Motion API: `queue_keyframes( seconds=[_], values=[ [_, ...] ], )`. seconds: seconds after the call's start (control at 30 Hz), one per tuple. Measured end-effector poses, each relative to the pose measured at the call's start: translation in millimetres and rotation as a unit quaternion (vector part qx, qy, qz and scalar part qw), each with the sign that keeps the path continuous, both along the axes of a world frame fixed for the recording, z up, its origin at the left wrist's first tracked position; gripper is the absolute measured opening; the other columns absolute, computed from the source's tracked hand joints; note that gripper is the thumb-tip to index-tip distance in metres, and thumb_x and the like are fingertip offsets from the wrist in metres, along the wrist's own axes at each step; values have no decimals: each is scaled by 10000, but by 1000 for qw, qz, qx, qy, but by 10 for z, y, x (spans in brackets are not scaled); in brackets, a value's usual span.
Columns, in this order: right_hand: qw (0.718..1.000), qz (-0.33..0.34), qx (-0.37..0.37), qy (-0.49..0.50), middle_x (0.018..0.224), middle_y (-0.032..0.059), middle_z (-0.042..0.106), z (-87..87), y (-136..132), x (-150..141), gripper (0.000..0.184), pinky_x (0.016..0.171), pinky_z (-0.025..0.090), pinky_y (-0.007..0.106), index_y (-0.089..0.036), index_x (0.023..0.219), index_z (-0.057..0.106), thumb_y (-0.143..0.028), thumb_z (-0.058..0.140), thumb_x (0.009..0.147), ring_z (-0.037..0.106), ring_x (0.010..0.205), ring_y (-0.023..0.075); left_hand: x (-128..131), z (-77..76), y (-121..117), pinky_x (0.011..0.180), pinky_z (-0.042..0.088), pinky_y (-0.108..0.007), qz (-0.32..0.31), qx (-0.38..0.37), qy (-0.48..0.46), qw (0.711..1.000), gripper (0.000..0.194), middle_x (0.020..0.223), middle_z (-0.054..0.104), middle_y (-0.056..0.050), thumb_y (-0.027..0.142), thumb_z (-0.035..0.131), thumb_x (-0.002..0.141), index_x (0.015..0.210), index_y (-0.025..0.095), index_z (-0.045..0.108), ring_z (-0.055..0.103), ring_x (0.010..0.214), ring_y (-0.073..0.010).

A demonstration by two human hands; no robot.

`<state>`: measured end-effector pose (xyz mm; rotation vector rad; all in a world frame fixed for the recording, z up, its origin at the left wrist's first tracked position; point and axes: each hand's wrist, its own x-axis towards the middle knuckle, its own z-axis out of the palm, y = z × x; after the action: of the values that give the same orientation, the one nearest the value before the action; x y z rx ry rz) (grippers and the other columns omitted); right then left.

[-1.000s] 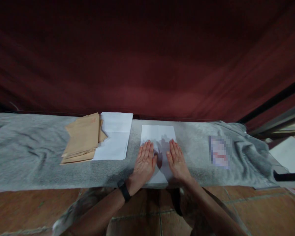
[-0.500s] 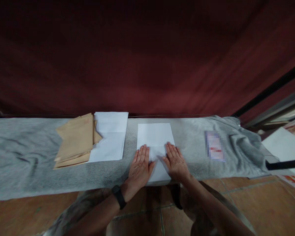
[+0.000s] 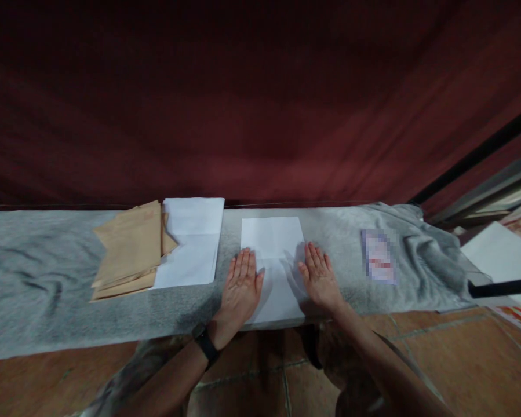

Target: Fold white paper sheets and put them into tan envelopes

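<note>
A white sheet of paper [image 3: 274, 260] lies on a grey cloth-covered table [image 3: 47, 272], with a crease across its middle. My left hand [image 3: 239, 286] lies flat and open on the sheet's left edge, a black band on its wrist. My right hand [image 3: 320, 277] lies flat and open on the sheet's right edge. Both palms face down with the fingers together and stretched out, and neither hand holds anything.
A stack of brown envelopes [image 3: 132, 249] overlaps a pile of white sheets [image 3: 195, 240] to the left. A small printed card [image 3: 379, 263] lies to the right. A dark red curtain [image 3: 260, 104] hangs behind the table. Tiled floor lies below.
Both hands have slid apart from the middle of the sheet to its left and right edges, staying flat on it. The view has shifted slightly.
</note>
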<state>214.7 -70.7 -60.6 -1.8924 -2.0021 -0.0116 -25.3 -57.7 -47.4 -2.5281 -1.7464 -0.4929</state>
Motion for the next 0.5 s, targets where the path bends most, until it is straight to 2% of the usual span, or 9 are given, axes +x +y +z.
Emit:
queue_keyframes(
  seconds=[0.1,0.2,0.33,0.5],
  values=[
    [999,30,-21,31,1633,145,335,118,219,-151,602,1234,267,506,-109,1584,305,-412,175,1081,287,1523,265,221,60,177,1253,275,-476,-48,-1,-18,999,578,1610,377,-171,328,297,1036,1548,62,323,268,1530,-263],
    [996,60,-40,56,1627,133,350,199,424,-364,621,1238,274,462,-105,1562,361,-421,124,1082,266,1532,235,429,47,366,1249,285,-469,-83,-8,-22,996,567,1613,379,-156,271,283,1025,1555,72,311,269,1529,-251],
    [993,76,-61,68,1612,119,381,194,625,-581,629,1245,255,462,-121,1544,404,-432,109,1083,297,1520,232,552,-35,590,1247,273,-480,-76,-42,2,996,576,1612,372,-173,219,300,1006,1561,67,303,294,1520,-261],
    [995,67,-65,47,1598,110,409,136,809,-647,572,1236,258,457,-144,1546,404,-385,157,1090,332,1504,219,522,-36,801,1261,229,-475,-60,-69,27,995,571,1633,342,-143,229,275,1016,1570,97,312,280,1527,-255]
  ],
)
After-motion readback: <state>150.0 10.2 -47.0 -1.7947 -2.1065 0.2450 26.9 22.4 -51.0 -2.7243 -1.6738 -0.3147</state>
